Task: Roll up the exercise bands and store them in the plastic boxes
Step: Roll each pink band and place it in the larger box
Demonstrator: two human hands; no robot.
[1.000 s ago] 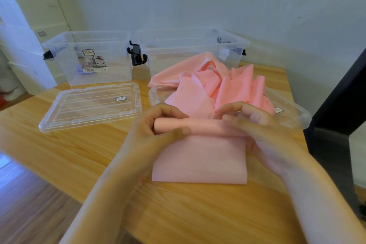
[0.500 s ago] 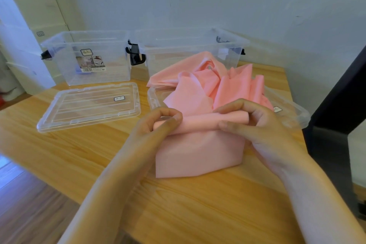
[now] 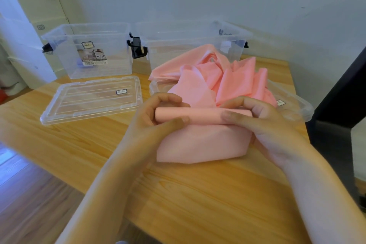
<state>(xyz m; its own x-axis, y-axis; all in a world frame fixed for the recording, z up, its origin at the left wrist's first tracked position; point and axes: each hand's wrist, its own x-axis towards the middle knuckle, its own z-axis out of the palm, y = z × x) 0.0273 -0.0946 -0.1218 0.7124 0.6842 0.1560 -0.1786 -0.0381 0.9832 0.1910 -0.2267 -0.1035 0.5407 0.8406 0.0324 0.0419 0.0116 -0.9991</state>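
While the left hand (image 3: pixel 156 119) and right hand (image 3: pixel 263 123) each hold a closed grip on the ends of the half-rolled pink band (image 3: pixel 202 115) at frame centre, rolling well likely means even tension and flush edges, feeding slack off the bench (image 3: pixel 178 194) before reaching the plastic boxes (image 3: pixel 111 61) at upper left

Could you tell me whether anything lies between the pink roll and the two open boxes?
Between the pink roll and the right box lies a loose heap of pink band on a clear lid; a flat lid lies before the left box.
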